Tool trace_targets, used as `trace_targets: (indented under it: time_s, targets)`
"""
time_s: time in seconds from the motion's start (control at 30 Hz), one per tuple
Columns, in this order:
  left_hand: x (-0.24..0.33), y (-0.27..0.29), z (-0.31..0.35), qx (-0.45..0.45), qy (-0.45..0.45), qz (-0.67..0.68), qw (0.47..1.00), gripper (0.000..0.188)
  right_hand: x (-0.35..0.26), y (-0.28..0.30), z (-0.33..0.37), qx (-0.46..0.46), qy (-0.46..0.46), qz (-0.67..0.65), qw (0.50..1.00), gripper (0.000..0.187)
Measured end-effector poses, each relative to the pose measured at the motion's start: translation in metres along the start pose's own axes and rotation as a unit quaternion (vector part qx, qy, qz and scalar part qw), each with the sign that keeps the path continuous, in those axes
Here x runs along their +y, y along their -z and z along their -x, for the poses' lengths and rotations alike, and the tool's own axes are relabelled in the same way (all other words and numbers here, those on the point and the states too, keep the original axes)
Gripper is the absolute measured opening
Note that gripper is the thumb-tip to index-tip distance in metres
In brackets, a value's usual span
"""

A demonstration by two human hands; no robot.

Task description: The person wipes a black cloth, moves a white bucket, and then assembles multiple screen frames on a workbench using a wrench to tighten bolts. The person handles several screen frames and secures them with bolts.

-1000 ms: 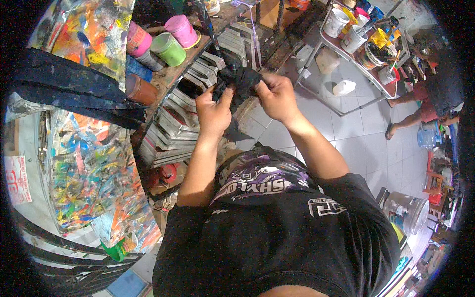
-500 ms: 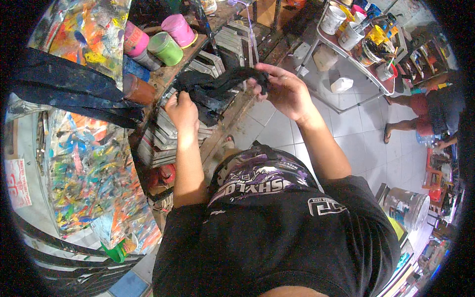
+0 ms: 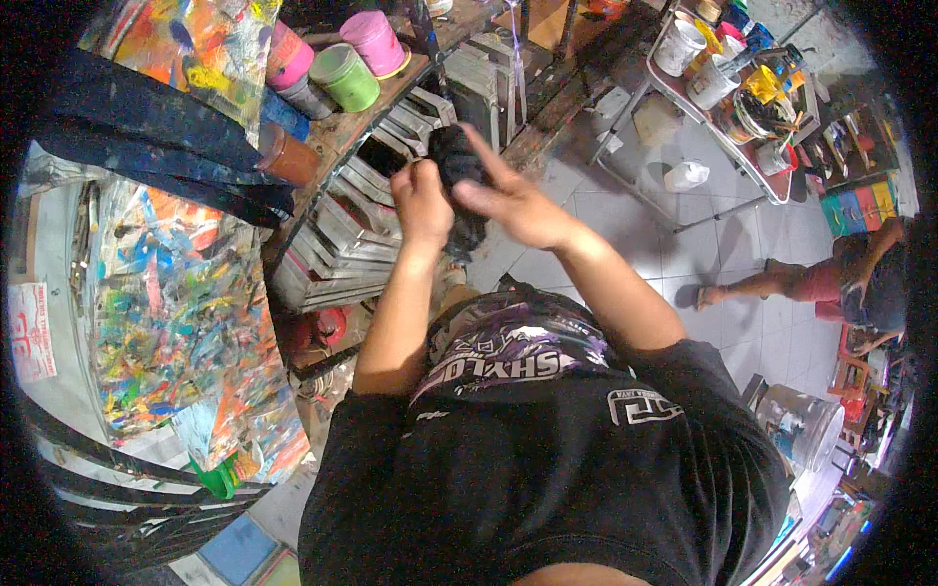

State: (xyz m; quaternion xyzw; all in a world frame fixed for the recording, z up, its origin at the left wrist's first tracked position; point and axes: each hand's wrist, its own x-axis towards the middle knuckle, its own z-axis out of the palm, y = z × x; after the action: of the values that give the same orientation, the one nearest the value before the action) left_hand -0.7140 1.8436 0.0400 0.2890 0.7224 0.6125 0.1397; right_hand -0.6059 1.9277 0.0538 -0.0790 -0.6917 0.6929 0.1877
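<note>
A bunched black cloth (image 3: 455, 161) hangs between my two hands, in front of my body. My left hand (image 3: 422, 207) is closed, its fingers folded against the left side of the cloth. On the cloth's right side, my right hand (image 3: 513, 203) is slightly blurred, with its fingers stretched out and its thumb apart, reaching over the cloth. The lower end of the cloth drops below both hands. Part of it is hidden behind my left fist and my right thumb.
A rack of grey frames (image 3: 342, 234) stands just left of my hands. Pink and green paint tubs (image 3: 344, 80) sit on a shelf. Dark trousers (image 3: 147, 137) hang over a paint-smeared board (image 3: 186, 322). Right, a cart (image 3: 625, 107) holds paint pots; another person (image 3: 831, 283) is beyond.
My hands have come closer together, and the cloth stretched between them is now bunched upright. My right hand moved left and its fingers straightened. The other person's legs moved left.
</note>
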Motion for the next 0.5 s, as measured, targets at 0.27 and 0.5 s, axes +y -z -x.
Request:
trace_targets:
  time_s: [0.27, 0.5]
  targets:
    - [-0.004, 0.022, -0.003, -0.231, 0.192, 0.532, 0.791, 0.073, 0.040, 0.051, -0.027, 0.223, -0.073, -0.046, 0.971, 0.043]
    - [-0.011, -0.009, 0.001, -0.156, 0.204, 0.574, 0.778, 0.064, -0.020, -0.021, 0.005, 0.048, 0.146, 0.115, 0.981, 0.051]
